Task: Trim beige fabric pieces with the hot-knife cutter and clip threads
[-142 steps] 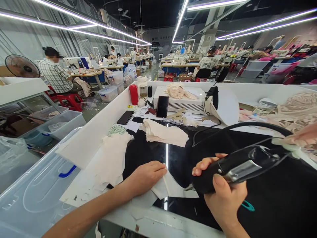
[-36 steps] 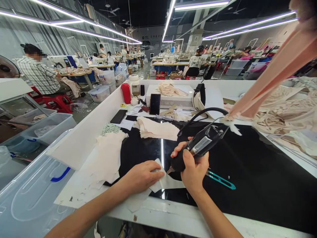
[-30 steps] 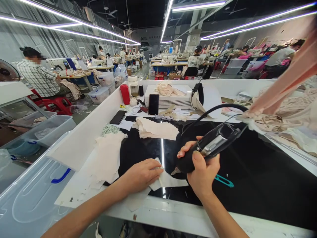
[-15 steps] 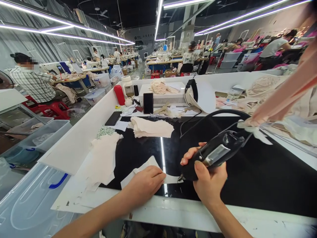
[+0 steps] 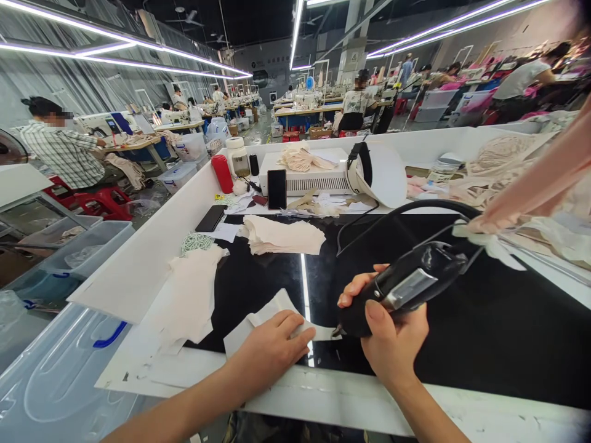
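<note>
My right hand point(image 5: 392, 338) is wrapped around a black corded hand-held power tool point(image 5: 406, 286) with a silver panel. Its narrow metal tip touches, or nearly touches, the pointed right end of a white fabric piece point(image 5: 272, 307). That piece lies on the glossy black work surface point(image 5: 489, 332). My left hand point(image 5: 274, 344) rests flat on the fabric with its fingers somewhat apart, covering part of it. Behind it lies a stack of cream fabric pieces point(image 5: 284, 235). Another pile of cream pieces point(image 5: 194, 295) is to the left.
A pink cloth strip point(image 5: 530, 184) hangs at right, tied near the tool's cord. At the back stand a white vented box point(image 5: 318, 183), a phone point(image 5: 277, 189), a white visor point(image 5: 388, 175) and a red bottle point(image 5: 222, 174). Plastic bins point(image 5: 60, 369) are at left; people sit at sewing machines beyond.
My left hand's fingers have spread, with thumb and forefinger now farther apart on the fabric. The tool and right hand appear shifted slightly right; the tip stays at the fabric's point.
</note>
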A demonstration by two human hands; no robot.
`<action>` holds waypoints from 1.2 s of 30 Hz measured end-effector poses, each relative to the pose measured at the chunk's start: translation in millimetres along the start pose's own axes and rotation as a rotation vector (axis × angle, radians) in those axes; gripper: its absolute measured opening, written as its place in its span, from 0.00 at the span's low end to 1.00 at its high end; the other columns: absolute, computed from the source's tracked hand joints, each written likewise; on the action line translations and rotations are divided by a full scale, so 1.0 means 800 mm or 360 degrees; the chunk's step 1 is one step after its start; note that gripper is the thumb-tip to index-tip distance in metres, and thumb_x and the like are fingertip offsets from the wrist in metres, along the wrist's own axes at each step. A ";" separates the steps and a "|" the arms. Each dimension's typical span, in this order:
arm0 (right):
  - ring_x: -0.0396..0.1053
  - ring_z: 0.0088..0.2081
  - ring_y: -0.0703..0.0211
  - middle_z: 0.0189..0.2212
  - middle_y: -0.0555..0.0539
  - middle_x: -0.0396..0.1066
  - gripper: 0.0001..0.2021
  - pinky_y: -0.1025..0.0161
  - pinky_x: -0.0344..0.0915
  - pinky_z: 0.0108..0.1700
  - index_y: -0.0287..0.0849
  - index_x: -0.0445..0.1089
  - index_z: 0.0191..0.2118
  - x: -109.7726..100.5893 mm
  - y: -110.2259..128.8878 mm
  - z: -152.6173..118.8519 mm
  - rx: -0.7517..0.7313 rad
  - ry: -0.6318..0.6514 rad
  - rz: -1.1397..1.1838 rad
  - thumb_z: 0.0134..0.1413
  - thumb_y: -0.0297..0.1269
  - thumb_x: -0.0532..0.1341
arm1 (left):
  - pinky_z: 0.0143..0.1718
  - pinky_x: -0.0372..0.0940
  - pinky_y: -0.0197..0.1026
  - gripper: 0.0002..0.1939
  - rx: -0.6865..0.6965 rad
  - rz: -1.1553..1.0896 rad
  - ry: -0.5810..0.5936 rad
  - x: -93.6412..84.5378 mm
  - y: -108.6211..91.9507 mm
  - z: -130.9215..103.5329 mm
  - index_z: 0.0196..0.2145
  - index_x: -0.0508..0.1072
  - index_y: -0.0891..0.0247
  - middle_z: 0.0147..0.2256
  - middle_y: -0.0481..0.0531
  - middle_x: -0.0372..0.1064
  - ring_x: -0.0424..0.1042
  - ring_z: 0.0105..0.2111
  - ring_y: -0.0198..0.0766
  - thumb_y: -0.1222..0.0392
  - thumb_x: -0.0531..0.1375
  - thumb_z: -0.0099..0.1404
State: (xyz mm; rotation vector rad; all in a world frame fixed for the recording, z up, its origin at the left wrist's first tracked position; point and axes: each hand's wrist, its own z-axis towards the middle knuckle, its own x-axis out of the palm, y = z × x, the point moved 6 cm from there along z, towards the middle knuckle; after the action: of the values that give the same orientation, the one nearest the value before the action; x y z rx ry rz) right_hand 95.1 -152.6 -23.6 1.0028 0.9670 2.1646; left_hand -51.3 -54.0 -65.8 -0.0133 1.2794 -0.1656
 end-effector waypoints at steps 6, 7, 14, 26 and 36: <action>0.72 0.27 0.60 0.31 0.52 0.74 0.19 0.58 0.72 0.31 0.48 0.67 0.51 0.008 0.000 0.008 -0.0044 -0.0028 0.0022 0.57 0.41 0.70 | 0.50 0.74 0.48 0.10 0.0007 -0.0013 -0.0024 0.003 0.000 -0.001 0.53 0.69 0.64 0.46 0.59 0.71 0.73 0.49 0.47 0.63 0.56 0.76; 0.72 0.27 0.60 0.31 0.52 0.74 0.19 0.58 0.72 0.31 0.49 0.67 0.51 0.011 -0.001 0.008 -0.0038 -0.0028 0.0025 0.57 0.41 0.70 | 0.50 0.74 0.48 0.10 0.0009 -0.0021 -0.0022 0.004 0.000 -0.001 0.53 0.69 0.64 0.47 0.59 0.71 0.73 0.49 0.48 0.63 0.57 0.76; 0.72 0.28 0.61 0.33 0.53 0.73 0.19 0.59 0.72 0.32 0.50 0.66 0.53 0.025 -0.015 0.005 -0.0001 0.0027 0.0079 0.58 0.40 0.70 | 0.52 0.74 0.49 0.15 -0.0022 -0.0058 0.0004 0.010 0.002 -0.005 0.56 0.68 0.66 0.48 0.59 0.70 0.72 0.51 0.50 0.65 0.60 0.73; 0.72 0.27 0.62 0.32 0.54 0.73 0.17 0.59 0.71 0.33 0.50 0.66 0.52 0.033 -0.022 0.009 -0.0017 0.0011 0.0080 0.60 0.40 0.68 | 0.50 0.73 0.48 0.16 -0.0122 -0.0074 -0.0028 0.003 0.005 -0.003 0.54 0.71 0.61 0.47 0.58 0.67 0.70 0.47 0.47 0.62 0.65 0.70; 0.72 0.29 0.63 0.33 0.54 0.73 0.15 0.60 0.71 0.35 0.52 0.66 0.53 0.045 -0.030 0.010 -0.0008 0.0086 0.0099 0.63 0.37 0.67 | 0.49 0.73 0.47 0.19 -0.0124 -0.0162 -0.0050 0.000 0.006 -0.003 0.55 0.72 0.62 0.47 0.58 0.67 0.70 0.47 0.47 0.64 0.66 0.68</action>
State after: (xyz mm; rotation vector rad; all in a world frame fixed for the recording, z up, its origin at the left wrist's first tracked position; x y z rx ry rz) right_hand 85.6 -109.4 -24.1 0.9886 0.9668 2.2548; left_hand -52.9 -49.0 -66.9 -0.1474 1.2541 -0.2022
